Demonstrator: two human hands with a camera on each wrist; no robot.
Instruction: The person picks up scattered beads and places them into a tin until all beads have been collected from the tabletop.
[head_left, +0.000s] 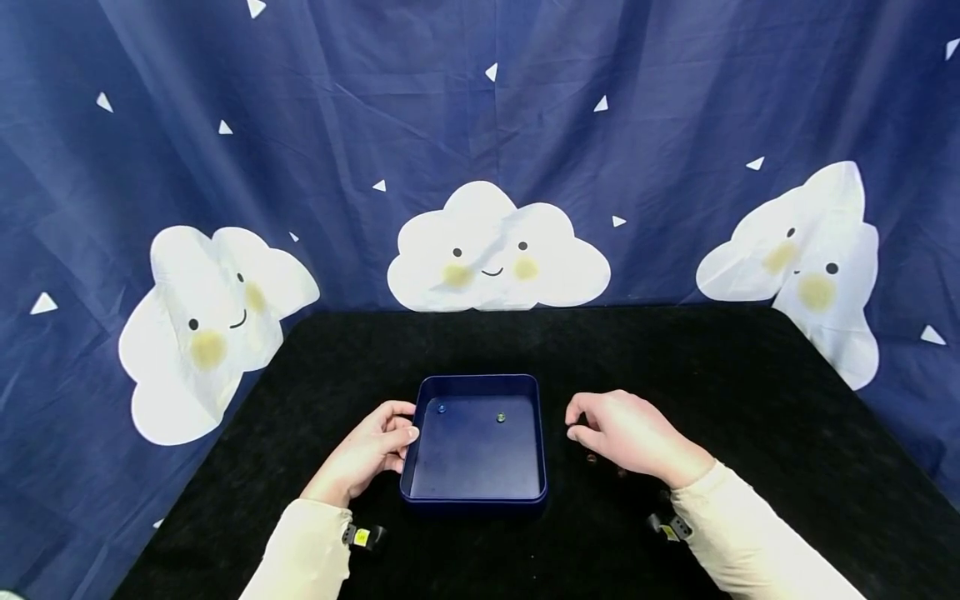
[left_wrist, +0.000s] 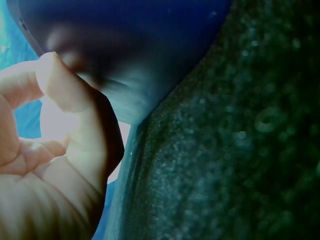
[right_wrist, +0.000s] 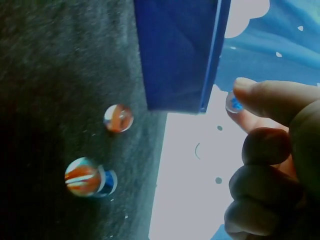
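A dark blue square tray (head_left: 480, 502) with raised walls sits on the black cloth. My left hand (head_left: 371, 446) holds its left wall, thumb at the rim and fingers bent against the side. Inside the tray lie a blue marble (head_left: 442, 408) and a yellow-green marble (head_left: 501, 417). To the right of the tray hovers my right hand (head_left: 626, 429), pinching a clear marble with blue (right_wrist: 233, 102) between thumb and index finger. Below that hand an orange-and-white marble (right_wrist: 118, 118) rests on the cloth, with a striped orange marble (right_wrist: 82, 177) and a blue marble (right_wrist: 109, 183) nearby.
Black cloth (head_left: 360, 350) covers the table. Behind it hangs a navy curtain (head_left: 337, 108) with white clouds and triangles. Each wrist carries a small strapped camera, such as the left wrist camera (head_left: 363, 537).
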